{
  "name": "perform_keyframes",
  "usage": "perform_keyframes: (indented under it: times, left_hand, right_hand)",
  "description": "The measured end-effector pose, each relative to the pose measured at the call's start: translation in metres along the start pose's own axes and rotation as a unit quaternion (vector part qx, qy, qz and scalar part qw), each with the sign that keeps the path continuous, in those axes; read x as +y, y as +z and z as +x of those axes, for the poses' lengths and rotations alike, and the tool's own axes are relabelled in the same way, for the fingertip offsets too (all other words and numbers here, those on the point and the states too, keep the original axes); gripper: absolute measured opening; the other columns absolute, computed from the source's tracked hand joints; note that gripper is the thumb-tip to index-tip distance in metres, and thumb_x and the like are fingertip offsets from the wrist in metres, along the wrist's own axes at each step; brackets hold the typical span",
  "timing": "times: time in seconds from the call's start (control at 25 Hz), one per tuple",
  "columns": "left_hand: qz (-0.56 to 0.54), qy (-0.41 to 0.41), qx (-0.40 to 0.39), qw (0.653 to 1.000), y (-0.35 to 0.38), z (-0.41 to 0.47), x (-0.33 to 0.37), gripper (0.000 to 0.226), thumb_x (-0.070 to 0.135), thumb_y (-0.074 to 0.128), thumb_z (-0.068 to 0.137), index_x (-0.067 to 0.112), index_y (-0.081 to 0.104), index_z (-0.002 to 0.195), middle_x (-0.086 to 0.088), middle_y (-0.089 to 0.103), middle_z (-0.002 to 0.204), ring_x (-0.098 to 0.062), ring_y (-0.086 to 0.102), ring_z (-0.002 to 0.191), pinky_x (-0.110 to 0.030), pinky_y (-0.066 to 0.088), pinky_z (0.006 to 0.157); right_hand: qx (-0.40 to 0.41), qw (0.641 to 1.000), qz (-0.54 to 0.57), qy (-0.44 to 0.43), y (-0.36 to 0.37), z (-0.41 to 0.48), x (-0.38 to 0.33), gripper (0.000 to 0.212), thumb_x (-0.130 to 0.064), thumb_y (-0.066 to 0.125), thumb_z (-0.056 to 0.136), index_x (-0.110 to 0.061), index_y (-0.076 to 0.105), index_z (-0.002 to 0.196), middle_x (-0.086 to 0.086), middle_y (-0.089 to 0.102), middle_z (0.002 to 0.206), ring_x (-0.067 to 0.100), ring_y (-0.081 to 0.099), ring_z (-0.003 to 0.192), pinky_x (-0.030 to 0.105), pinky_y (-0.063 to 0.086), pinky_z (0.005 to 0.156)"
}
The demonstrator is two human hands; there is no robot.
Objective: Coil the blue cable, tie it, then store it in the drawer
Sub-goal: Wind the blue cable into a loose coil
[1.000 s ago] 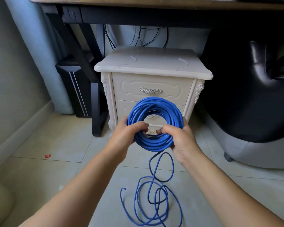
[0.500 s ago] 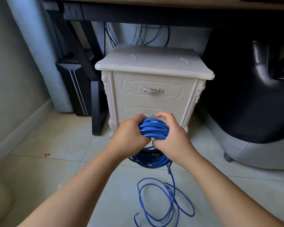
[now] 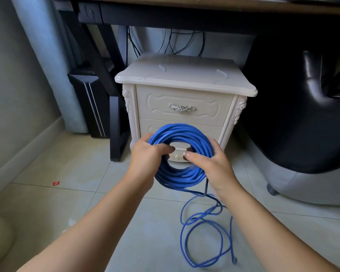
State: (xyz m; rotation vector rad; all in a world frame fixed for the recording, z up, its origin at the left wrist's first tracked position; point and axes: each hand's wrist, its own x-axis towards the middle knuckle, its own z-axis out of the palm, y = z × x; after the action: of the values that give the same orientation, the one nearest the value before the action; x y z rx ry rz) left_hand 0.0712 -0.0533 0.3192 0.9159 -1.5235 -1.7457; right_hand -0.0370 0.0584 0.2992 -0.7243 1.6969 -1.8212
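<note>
The blue cable coil stands open again, left hand and right hand both gripping it; slack on the floor seems shorter.

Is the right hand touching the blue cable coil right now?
Touching. The head view shows the right hand wrapped over the right side of the blue cable coil, thumb inside the ring.

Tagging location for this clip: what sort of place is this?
Probably a home office or bedroom corner: a cream two-drawer nightstand under a dark desk, a black padded chair beside it, and a tiled floor.
</note>
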Motion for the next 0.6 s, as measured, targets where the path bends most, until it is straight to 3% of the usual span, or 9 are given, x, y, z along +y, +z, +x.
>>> perform_keyframes:
  times: [0.08, 0.2, 0.32, 0.4, 0.48, 0.6]
  left_hand:
    - [-0.071, -0.026, 0.018, 0.997, 0.002, -0.002, -0.001, 0.016, -0.006, 0.062, 0.079, 0.009, 0.060, 0.085, -0.002, 0.053, 0.057, -0.020, 0.051, 0.057, -0.033, 0.042, 0.062]
    - [-0.158, -0.055, 0.034, 0.985, 0.005, -0.006, -0.002, 0.014, -0.002, 0.061, 0.083, 0.010, 0.061, 0.090, -0.001, 0.054, 0.057, -0.017, 0.053, 0.057, -0.033, 0.045, 0.062]
    - [-0.215, -0.066, 0.016, 0.974, 0.009, -0.009, -0.005, 0.014, 0.000, 0.060, 0.087, 0.012, 0.061, 0.095, 0.000, 0.055, 0.064, -0.014, 0.055, 0.059, -0.030, 0.047, 0.066]
    - [-0.188, -0.061, -0.012, 0.980, 0.010, -0.009, -0.009, 0.015, 0.001, 0.062, 0.087, 0.013, 0.060, 0.094, 0.000, 0.058, 0.069, -0.015, 0.058, 0.065, -0.032, 0.049, 0.071]
    - [-0.098, -0.051, -0.051, 0.993, 0.008, -0.006, -0.010, 0.019, 0.009, 0.070, 0.080, 0.013, 0.062, 0.096, -0.004, 0.063, 0.077, -0.019, 0.062, 0.076, -0.039, 0.050, 0.079]
    - [-0.008, -0.031, -0.088, 0.996, 0.000, -0.001, -0.001, 0.043, 0.018, 0.078, 0.069, 0.016, 0.063, 0.109, -0.003, 0.071, 0.092, -0.016, 0.067, 0.086, -0.042, 0.053, 0.087]
  right_hand:
    - [0.006, 0.999, 0.043, 0.025, 0.003, -0.002, 0.005, 0.046, -0.017, 0.079, 0.069, -0.021, 0.058, 0.110, -0.001, 0.070, 0.088, 0.024, 0.071, 0.089, 0.032, 0.055, 0.077]
    - [0.004, 0.996, 0.078, 0.047, 0.011, -0.006, 0.008, 0.035, -0.019, 0.078, 0.073, -0.021, 0.057, 0.100, -0.005, 0.068, 0.082, 0.015, 0.070, 0.080, 0.027, 0.053, 0.066]
    - [0.023, 0.992, 0.104, 0.064, 0.014, -0.003, 0.014, 0.044, -0.024, 0.078, 0.065, -0.022, 0.058, 0.103, 0.007, 0.067, 0.090, 0.024, 0.070, 0.086, 0.041, 0.053, 0.076]
    - [0.059, 0.990, 0.105, 0.068, 0.013, 0.001, 0.015, 0.040, -0.017, 0.075, 0.059, -0.021, 0.058, 0.096, 0.012, 0.060, 0.085, 0.030, 0.064, 0.083, 0.044, 0.049, 0.076]
    - [0.085, 0.988, 0.114, 0.062, 0.008, 0.006, 0.012, 0.036, -0.005, 0.068, 0.058, -0.019, 0.057, 0.090, 0.007, 0.054, 0.081, 0.027, 0.058, 0.078, 0.041, 0.047, 0.074]
    - [0.086, 0.993, 0.077, 0.028, -0.001, 0.013, -0.001, 0.034, 0.011, 0.062, 0.067, -0.015, 0.057, 0.089, 0.000, 0.056, 0.070, 0.019, 0.062, 0.068, 0.037, 0.050, 0.070]
